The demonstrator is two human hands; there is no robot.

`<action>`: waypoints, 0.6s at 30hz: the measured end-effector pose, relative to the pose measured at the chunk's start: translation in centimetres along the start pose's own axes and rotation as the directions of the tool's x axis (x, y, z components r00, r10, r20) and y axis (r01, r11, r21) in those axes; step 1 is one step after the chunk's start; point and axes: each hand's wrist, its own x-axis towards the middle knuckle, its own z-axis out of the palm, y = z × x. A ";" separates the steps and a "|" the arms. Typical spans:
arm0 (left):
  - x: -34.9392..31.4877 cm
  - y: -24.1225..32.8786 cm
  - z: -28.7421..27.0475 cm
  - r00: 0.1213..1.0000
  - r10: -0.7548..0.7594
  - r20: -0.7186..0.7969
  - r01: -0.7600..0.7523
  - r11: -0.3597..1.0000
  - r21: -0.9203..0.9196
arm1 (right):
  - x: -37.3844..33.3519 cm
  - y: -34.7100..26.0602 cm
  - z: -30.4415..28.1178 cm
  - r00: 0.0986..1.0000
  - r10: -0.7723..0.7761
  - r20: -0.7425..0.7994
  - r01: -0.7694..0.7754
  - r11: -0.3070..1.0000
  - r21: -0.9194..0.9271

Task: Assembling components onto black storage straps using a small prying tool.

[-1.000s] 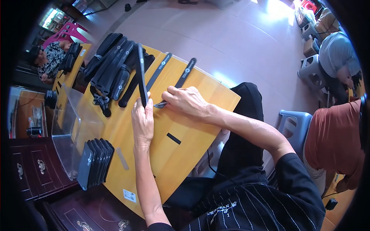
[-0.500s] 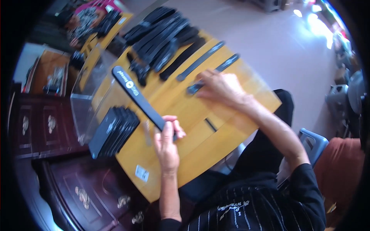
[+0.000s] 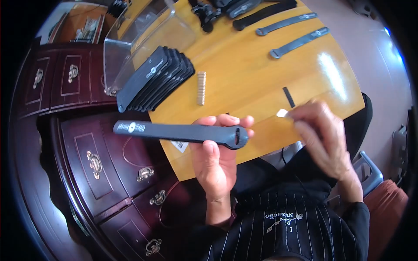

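My left hand (image 3: 217,163) grips a dark grey strap (image 3: 187,132) with white print. The strap lies crosswise over the palm, its rounded, slotted end to the right under my fingertips. My right hand (image 3: 324,135) is closed in a pinch on a small white piece (image 3: 282,113), held over the table's near right part; the piece's kind is unclear. Close by on the table lies a short black strip (image 3: 288,97). Farther off lie two single straps, one grey (image 3: 287,24) and another nearer (image 3: 300,42).
A stack of dark straps (image 3: 152,78) stands at the table's left edge, beside a clear plastic box (image 3: 117,56). A row of small shiny discs (image 3: 201,88) lies right of it. More black straps (image 3: 265,14) lie at the far side. Dark wooden drawers (image 3: 96,161) border the left.
The view has shifted. My left hand has turned the strap from pointing away to lying crosswise. My right hand has left the straps on the table and now pinches a small white piece nearer me.
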 end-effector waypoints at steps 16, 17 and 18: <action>-0.6 -2.6 1.8 0.984 0.138 -0.109 -0.109 0.964 0.241 | -2.1 0.5 2.6 0.991 -0.133 0.035 0.133 0.991 -0.009; -0.6 -2.6 1.9 0.984 0.149 -0.100 -0.119 0.960 0.252 | -2.1 0.6 2.6 0.990 -0.141 0.032 0.141 0.990 -0.009; -0.7 -2.5 1.9 0.984 0.147 -0.105 -0.117 0.960 0.255 | -2.1 0.5 2.6 0.990 -0.139 0.036 0.139 0.990 -0.005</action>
